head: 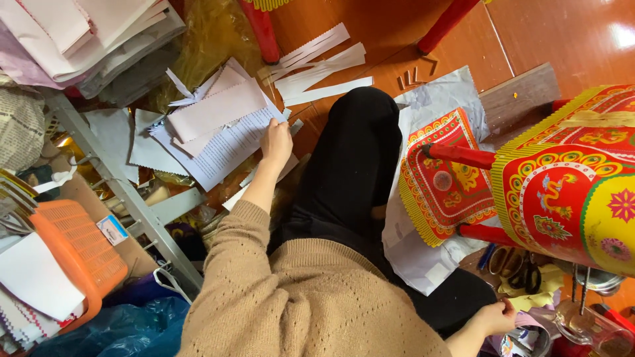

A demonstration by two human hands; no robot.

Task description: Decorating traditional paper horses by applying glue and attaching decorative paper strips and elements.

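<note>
I sit on the floor in a tan sweater and black trousers. My left hand [276,142] reaches forward, its fingers on the edge of a lined white sheet [225,149] in a loose pile of pale pink and white papers [215,109]. My right hand [495,317] is low at my right side, fingers curled, beside a cloth and black-handled scissors [529,274]. Whether it holds anything is hidden. A large red and yellow decorated paper drum [575,192] with red rods stands to my right, over a flat decorated sheet [443,178].
White zigzag-edged paper strips [317,63] lie on the wooden floor ahead. A grey metal shelf frame [132,198], an orange basket [79,244] with papers and a blue plastic bag [126,327] crowd the left. Red furniture legs [261,30] stand ahead. Glass jars [589,324] sit lower right.
</note>
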